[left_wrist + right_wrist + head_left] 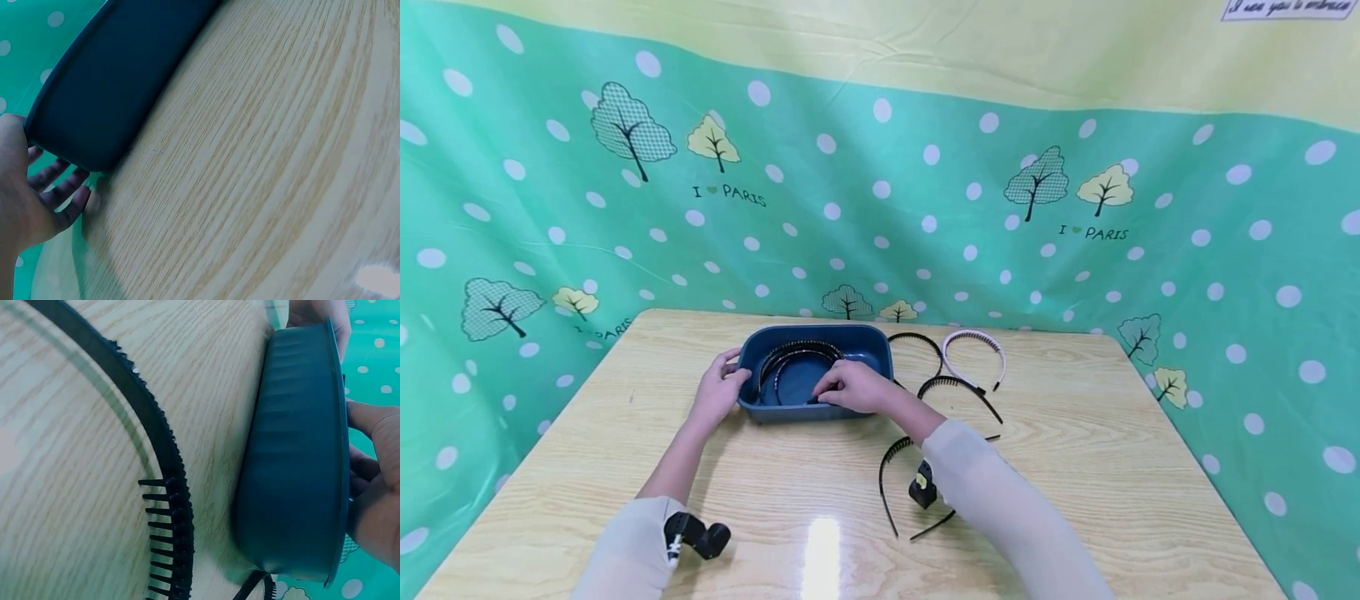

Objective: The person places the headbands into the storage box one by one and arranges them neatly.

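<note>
A dark blue plastic bin (pixel 816 412) stands at the far side of the table, with several dark headbands (pixel 805 346) lying inside it. My left hand (pixel 718 389) holds the bin's left end, thumb over the rim and fingers (pixel 59 190) along the outer wall. Reaching over the near rim, my right hand (pixel 857 387) is down inside the bin, fingertips pinched together on a dark headband end. The bin wall hides those fingertips in the right wrist view, where the thumb (pixel 365 415) shows above the rim.
Right of the bin lie a pink headband (pixel 951 364), a thin black one (pixel 938 354) and a toothed black one (pixel 955 379). Closer in, more black headbands (pixel 883 483) lie under the right forearm. A polka-dot curtain (pixel 880 217) hangs behind the wooden table (pixel 760 500).
</note>
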Demonstrator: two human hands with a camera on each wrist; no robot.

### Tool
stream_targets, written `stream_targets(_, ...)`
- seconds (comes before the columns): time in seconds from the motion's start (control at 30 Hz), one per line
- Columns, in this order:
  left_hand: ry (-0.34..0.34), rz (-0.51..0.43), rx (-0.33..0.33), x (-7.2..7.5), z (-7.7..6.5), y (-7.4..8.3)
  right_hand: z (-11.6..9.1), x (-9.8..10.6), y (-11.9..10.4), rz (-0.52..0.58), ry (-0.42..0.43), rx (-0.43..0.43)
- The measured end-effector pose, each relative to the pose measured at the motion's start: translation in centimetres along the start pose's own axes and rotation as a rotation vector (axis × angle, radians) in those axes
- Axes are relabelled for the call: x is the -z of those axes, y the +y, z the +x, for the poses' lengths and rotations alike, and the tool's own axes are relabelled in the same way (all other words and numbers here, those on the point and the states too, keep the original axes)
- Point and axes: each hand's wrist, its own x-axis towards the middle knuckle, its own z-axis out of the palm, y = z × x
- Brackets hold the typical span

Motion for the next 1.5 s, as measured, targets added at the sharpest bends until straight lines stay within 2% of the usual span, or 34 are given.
stream_targets(0.5,0.004,-0.013,0.006,0.0,0.0,-0.1,0.7,0.0,0.2,0.043,-0.017,-0.037)
stream_targets(0.93,-0.005,-0.004,0.007,0.0,-0.1,0.0,-0.2,0.4,0.2,0.112,0.020,-0.052)
stream_targets(1.5,-0.008,0.004,-0.004,-0.1,-0.2,0.1,-0.9,1.5,1.0,0.161,0.115,-0.071)
